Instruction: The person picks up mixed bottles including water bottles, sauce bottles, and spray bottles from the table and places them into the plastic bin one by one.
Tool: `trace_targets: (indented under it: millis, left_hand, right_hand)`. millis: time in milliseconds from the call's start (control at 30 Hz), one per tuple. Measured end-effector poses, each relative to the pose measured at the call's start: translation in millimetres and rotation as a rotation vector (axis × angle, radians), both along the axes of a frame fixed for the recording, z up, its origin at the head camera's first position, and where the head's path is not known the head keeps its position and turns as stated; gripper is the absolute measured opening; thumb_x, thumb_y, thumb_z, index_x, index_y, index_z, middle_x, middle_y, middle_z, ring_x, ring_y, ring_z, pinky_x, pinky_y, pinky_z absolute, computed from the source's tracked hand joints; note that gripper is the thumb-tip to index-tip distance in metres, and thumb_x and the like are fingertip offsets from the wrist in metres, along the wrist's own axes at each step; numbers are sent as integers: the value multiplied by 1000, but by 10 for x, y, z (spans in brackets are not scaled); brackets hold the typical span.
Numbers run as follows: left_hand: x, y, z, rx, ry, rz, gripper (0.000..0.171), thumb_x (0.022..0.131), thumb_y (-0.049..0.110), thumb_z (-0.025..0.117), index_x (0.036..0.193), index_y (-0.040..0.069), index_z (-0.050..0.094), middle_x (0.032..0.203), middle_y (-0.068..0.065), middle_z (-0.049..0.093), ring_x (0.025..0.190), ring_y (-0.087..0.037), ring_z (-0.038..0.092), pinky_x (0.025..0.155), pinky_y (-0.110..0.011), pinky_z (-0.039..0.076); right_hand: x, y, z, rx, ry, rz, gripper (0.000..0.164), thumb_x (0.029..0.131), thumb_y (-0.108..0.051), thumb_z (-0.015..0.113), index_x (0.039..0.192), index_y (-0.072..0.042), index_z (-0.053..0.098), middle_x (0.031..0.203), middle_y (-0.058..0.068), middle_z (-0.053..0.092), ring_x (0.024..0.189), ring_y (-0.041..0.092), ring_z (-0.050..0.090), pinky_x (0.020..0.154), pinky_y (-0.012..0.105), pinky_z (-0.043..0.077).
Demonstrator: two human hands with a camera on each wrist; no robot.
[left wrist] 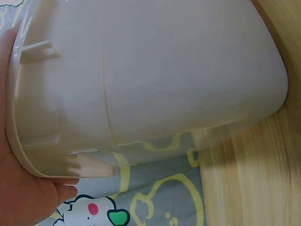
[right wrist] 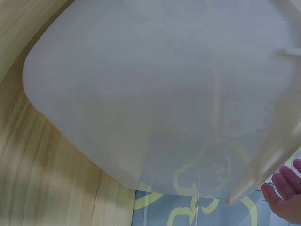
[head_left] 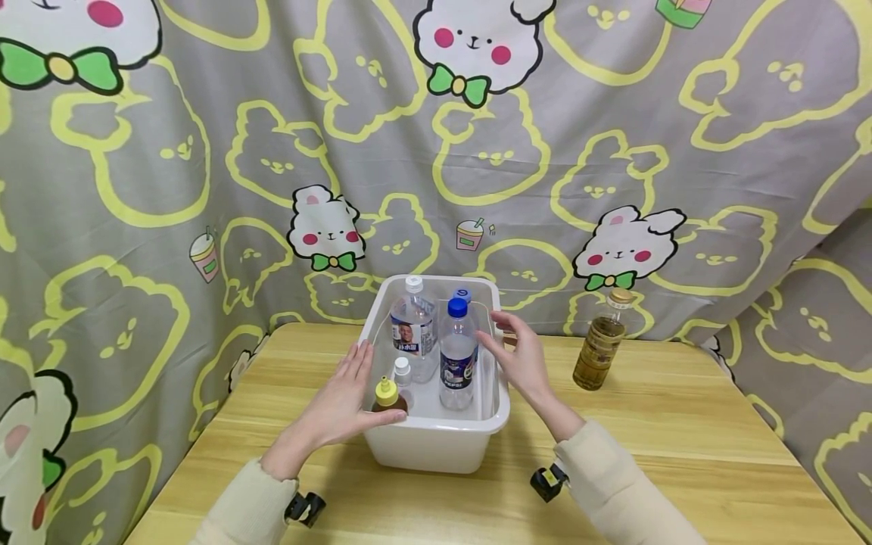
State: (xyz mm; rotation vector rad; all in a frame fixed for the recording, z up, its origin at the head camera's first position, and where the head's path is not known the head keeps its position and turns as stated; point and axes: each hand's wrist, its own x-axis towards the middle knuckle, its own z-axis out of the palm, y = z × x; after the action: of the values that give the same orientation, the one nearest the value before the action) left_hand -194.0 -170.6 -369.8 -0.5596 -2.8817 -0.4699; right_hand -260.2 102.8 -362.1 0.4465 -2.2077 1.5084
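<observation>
A white plastic tub (head_left: 436, 446) stands on the table with several bottles in it. My left hand (head_left: 337, 401) rests on its left rim, fingers extended, thumb reaching over the front left corner. At the right rim is my right hand (head_left: 521, 359), fingers loosely bent and nothing in its grasp; the right wrist view shows its fingertips (right wrist: 284, 183) just beside the rim. Inside are a Pepsi bottle (head_left: 458, 367) with a blue cap, a large clear bottle (head_left: 414, 333), a small white-capped bottle (head_left: 403, 372) and a yellow-nozzled squeeze bottle (head_left: 386, 393). Another blue cap (head_left: 462, 294) shows behind the Pepsi.
A bottle of amber liquid (head_left: 602, 344) with a gold cap stands on the wooden table (head_left: 681, 454), right of the tub. A patterned curtain (head_left: 409, 151) hangs close behind the table and along both sides.
</observation>
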Motion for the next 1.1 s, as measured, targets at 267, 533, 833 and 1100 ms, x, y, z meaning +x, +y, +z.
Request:
trace_targets:
  millis: [267,533,833,1100]
  left_hand:
    - [-5,3,-4,0,2,-4,112,69,73,49,138,-9,15,143,-24,10,132,-34,4,105,-44,14]
    - [1,1,-5,8,-10,-1,113,68,73,48,138,-8,13,144,-23,8,132,-33,2,106,-43,12]
    - [4,-1,5,12,-25,1,114,68,75,47,139,-7,12,144,-22,7,133,-32,3,106,-43,12]
    - [-3,0,-11,12,0,-10,112,69,72,50,138,-8,14,144,-23,9,132,-34,5,105,-45,14]
  right_hand:
    - [63,167,-24,14,2,-29,39,79,-20,67,112,-1,56,109,16,58,96,29,55,82,44,45]
    - [100,355,-95,-23,27,-56,35,80,-17,67,109,0,58,103,16,61,94,28,56,80,45,46]
    - [287,481,16,-39,69,-159,26,79,-3,65,102,7,59,97,23,61,88,36,57,75,49,47]
    - [188,714,-83,-63,68,-240,24,78,-2,66,99,7,60,94,21,62,78,19,59,65,15,47]
